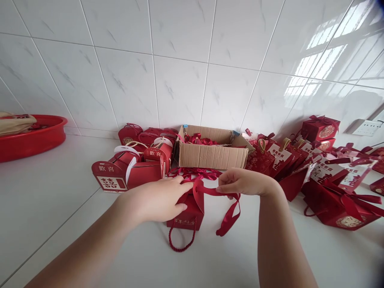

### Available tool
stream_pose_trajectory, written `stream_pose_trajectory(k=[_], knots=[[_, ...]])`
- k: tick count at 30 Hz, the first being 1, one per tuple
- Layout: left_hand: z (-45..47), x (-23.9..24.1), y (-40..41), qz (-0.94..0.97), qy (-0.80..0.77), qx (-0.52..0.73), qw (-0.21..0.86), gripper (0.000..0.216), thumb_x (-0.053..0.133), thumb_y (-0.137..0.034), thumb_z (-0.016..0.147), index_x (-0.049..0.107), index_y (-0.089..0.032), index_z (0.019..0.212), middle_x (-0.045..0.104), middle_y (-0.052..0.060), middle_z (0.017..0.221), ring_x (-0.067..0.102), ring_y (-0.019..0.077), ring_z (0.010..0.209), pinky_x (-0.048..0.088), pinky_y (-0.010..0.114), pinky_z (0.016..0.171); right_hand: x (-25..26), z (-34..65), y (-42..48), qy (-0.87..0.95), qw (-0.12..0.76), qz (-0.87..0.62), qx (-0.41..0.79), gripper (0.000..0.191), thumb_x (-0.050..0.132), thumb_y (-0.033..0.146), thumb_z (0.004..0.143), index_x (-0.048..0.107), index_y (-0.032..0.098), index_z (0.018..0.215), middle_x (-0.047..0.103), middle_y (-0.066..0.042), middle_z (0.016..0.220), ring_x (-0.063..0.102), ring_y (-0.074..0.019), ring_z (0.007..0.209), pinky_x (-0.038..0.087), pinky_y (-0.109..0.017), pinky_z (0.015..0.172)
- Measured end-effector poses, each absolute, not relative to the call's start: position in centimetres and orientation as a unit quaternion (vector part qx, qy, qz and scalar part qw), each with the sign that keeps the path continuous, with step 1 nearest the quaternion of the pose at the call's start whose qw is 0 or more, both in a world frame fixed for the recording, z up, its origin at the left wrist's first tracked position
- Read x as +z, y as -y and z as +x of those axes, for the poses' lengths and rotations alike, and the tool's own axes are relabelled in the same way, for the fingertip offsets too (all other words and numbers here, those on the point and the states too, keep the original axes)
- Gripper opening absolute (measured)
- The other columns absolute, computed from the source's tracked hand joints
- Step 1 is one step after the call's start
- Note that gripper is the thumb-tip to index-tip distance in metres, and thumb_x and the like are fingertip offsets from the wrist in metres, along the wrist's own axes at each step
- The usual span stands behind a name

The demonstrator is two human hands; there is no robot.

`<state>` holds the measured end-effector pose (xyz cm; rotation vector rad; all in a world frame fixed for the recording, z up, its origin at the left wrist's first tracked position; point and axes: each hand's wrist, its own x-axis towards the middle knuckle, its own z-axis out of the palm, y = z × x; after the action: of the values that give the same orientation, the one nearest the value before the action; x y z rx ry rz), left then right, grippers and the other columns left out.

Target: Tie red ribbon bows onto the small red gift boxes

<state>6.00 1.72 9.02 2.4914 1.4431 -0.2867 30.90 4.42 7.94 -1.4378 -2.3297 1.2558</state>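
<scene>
A small red gift box (188, 214) with a rope handle stands on the white floor in front of me. My left hand (156, 200) rests on its top, fingers closed and pressing down on the flap and the ribbon. My right hand (240, 182) pinches the dark red ribbon (228, 214) just right of the box top. The ribbon loops over the box, and its loose end hangs down to the floor on the right.
An open cardboard carton (210, 154) with red ribbons inside sits behind the box against the tiled wall. Finished red boxes (129, 170) lie at its left. Several flat and folded red boxes (330, 188) spread to the right. A red basin (33, 138) stands far left.
</scene>
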Motion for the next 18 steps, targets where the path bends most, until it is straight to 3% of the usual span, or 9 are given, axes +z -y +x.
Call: stream_pose_trajectory(k=[7, 12, 18], knots=[[6.0, 8.7, -2.0, 0.872, -0.475, -0.06, 0.099, 0.056, 0.046, -0.039, 0.083, 0.039, -0.034, 0.139, 0.049, 0.007, 0.137, 0.041, 0.0335, 0.128, 0.043, 0.046, 0.096, 8.4, 30.5, -4.0, 0.792, 0.066, -0.447, 0.41, 0.031, 0.053, 0.042, 0.083, 0.055, 0.016, 0.066, 0.053, 0.0, 0.066, 0.043, -0.0096, 0.058, 0.033, -0.024, 0.054], [6.3, 8.8, -2.2, 0.889, -0.452, -0.013, 0.075, 0.038, 0.048, -0.039, 0.083, 0.059, -0.03, 0.119, 0.059, 0.007, 0.119, 0.047, 0.0303, 0.118, 0.045, 0.042, 0.09, 8.3, 30.1, -4.0, 0.8, 0.05, -0.45, 0.394, 0.031, 0.053, 0.042, 0.081, 0.054, 0.017, 0.064, 0.045, 0.002, 0.062, 0.035, -0.0086, 0.056, 0.029, -0.024, 0.051], [6.6, 8.8, -2.9, 0.885, -0.461, 0.049, 0.038, 0.029, 0.048, -0.04, 0.081, 0.07, -0.026, 0.095, 0.055, 0.007, 0.125, 0.049, 0.0288, 0.114, 0.046, 0.039, 0.085, 8.6, 29.6, -3.9, 0.8, 0.041, -0.47, 0.371, 0.031, 0.056, 0.042, 0.078, 0.055, 0.017, 0.06, 0.039, 0.004, 0.058, 0.029, -0.0082, 0.054, 0.024, -0.024, 0.048]])
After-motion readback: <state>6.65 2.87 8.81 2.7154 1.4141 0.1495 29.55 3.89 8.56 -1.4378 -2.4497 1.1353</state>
